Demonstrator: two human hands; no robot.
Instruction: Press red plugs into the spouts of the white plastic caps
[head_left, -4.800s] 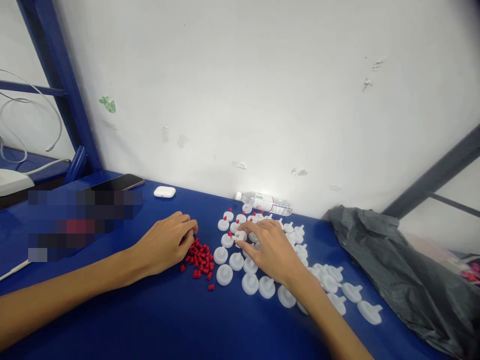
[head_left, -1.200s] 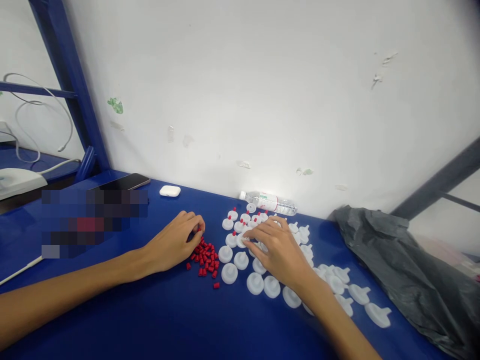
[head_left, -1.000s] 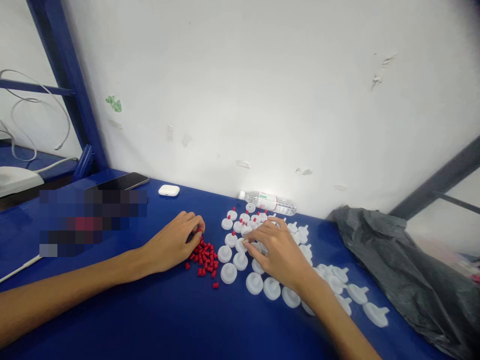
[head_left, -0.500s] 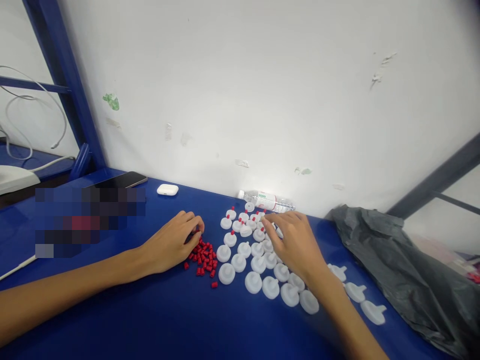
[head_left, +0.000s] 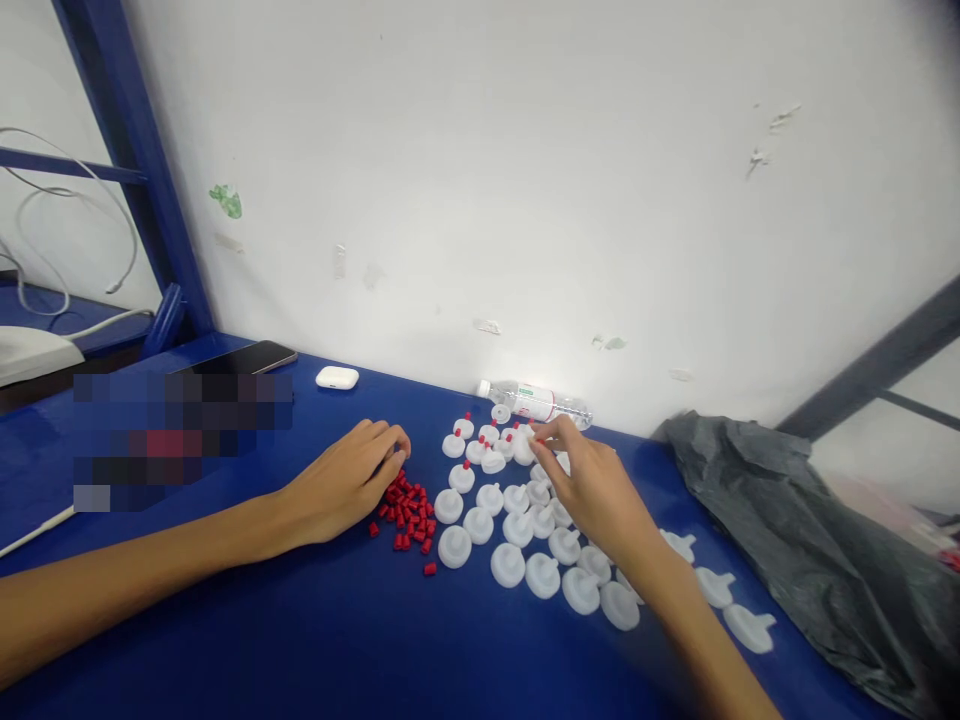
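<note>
My left hand (head_left: 356,485) rests at the edge of a pile of small red caps (head_left: 409,515), fingers curled and thumb against the index finger. Whatever they may hold is hidden. My right hand (head_left: 589,485) pinches a white spouted lid (head_left: 524,447) with a red cap at its tip, slightly raised above the back of the group. Several red-tipped white lids (head_left: 461,478) stand around it. Nearer to me are several bare white lids (head_left: 508,565), spouts up or tilted. My right hand and forearm hide part of the group.
A clear plastic bottle (head_left: 536,401) lies along the wall behind the lids. A white earbud case (head_left: 337,378) and a dark phone (head_left: 255,358) are at the back left. At the right a dark grey plastic bag (head_left: 757,500) lies beside more white lids (head_left: 748,628).
My right hand has closed its fingers on a red-tipped lid and lifted it slightly. My left hand has barely moved, and the view has shifted a little.
</note>
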